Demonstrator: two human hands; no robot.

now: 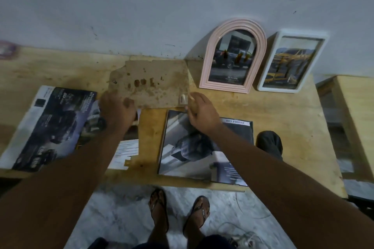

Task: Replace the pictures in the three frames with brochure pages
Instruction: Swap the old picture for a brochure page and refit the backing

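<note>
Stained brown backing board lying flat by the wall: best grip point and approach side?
Probably the near long edge of the backing board, pinched at its two lower corners from the person's side. It lies flat with its far edge against the wall, so only the near edge is reachable. The left hand and right hand already sit at those corners.

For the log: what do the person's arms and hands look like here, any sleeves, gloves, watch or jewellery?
Both forearms are bare right up to the picture's edge, with no sleeves in view. The left hand and right hand wear no gloves. No watch, bracelet or ring shows on either wrist or on the fingers that can be seen; some fingertips are hidden or blurred.
</note>
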